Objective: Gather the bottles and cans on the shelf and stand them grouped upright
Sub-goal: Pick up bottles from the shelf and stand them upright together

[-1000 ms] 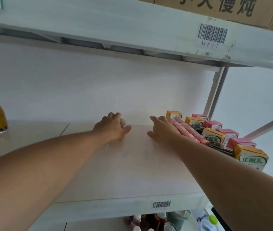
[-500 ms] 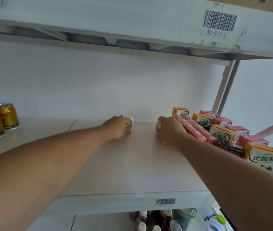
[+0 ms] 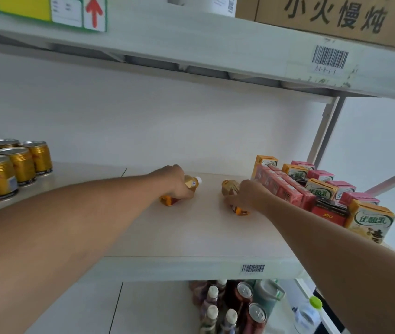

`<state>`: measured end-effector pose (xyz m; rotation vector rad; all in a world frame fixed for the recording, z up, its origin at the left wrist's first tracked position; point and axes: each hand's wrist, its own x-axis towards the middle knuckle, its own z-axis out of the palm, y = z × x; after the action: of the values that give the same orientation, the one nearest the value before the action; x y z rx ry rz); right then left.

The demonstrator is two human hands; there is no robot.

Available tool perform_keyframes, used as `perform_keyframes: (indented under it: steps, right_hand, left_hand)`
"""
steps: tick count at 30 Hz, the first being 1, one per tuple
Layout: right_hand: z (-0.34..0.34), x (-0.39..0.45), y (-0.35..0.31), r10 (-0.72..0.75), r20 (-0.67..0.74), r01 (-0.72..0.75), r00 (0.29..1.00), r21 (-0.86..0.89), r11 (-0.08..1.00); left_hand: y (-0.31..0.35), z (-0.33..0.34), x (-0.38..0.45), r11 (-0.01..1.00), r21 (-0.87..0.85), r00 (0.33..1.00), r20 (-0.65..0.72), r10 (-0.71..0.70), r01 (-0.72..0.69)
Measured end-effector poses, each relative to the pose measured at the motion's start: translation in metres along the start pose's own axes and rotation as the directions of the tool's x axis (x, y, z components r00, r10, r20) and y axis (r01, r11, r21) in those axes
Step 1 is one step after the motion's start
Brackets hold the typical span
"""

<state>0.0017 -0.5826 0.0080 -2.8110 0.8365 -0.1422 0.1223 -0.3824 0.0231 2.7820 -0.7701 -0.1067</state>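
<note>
- Two hands each grip a small bottle lying on the shelf point(image 3: 167, 237): left hand point(image 3: 176, 180) curls over the left bottle point(image 3: 190, 184), right hand point(image 3: 247, 195) pinches the right bottle point(image 3: 230, 188), likely to stand them upright.
- Both look like smooth amber plastic; the left one shows a white cap.
- Ribbed gold cans point(image 3: 10, 165) stand grouped far left.

Each hand's fingers hide most of an amber bottle point(image 3: 193, 183); labels unreadable.

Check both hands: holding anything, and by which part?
Left hand grips a lying orange bottle around its body, cap end exposed. Right hand grips a second lying bottle mid-body.
</note>
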Motion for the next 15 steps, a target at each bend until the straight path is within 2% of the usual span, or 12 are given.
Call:
perform_keyframes:
  steps: [4,7,10,15]
  right_hand:
    - [-0.001,-0.02,-0.01,0.02,-0.039,-0.016,0.999,0.1,0.995]
    - [0.0,-0.034,-0.015,0.024,-0.094,0.003,0.995,0.276,0.961]
    - [-0.002,-0.043,-0.023,0.013,-0.13,0.046,0.991,0.443,0.895]
    - [-0.018,-0.056,-0.046,-0.112,-0.203,0.218,0.973,0.638,0.738]
  left_hand:
    - [-0.011,0.003,-0.013,0.996,-0.078,0.997,-0.068,0.033,-0.038]
    - [-0.013,0.005,-0.03,0.967,-0.252,0.992,-0.124,-0.003,-0.029]
    - [-0.019,-0.001,-0.052,0.922,-0.386,0.984,-0.169,-0.05,-0.019]
    - [-0.033,-0.022,-0.101,0.897,-0.441,0.95,-0.274,-0.151,0.015]
